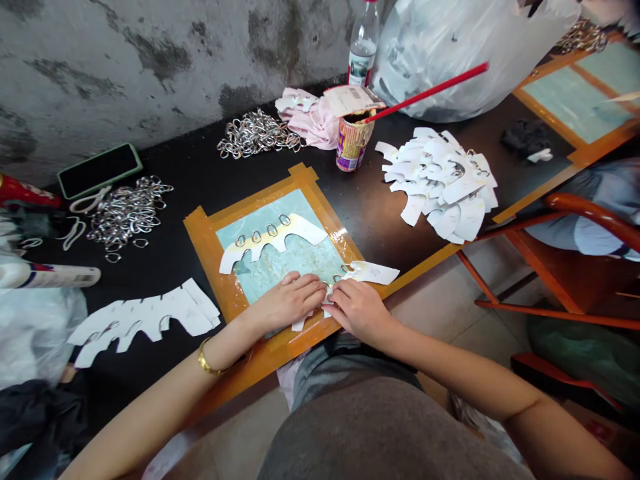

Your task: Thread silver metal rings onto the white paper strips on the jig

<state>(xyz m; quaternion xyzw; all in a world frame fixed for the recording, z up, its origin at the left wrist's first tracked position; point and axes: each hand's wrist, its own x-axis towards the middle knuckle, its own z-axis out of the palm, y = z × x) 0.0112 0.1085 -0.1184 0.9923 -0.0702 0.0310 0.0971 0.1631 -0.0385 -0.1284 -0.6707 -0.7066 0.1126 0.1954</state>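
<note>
At the near edge of a pale blue-green sheet [260,267] framed with brown tape, both hands work on a white cut-out strip [375,272]. My left hand [295,298], gold bracelet at its wrist, has its fingers closed over the strip's left part. The fingertips of my right hand [363,310] pinch the strip's middle, beside small metal rings at its upper edge. Much of this strip is hidden under the fingers. Farther up the sheet lies another scalloped white strip [313,230], with several oval metal rings [272,230] along its yellowish upper edge.
Loose metal rings form a left pile [125,217] and a back pile [257,133]. White strips lie stacked [145,317] at left and heaped [445,180] at right. A paper cup [353,143] holds a red stick [430,92]. A phone [100,171] and glue-like white bottle [57,275] stand left.
</note>
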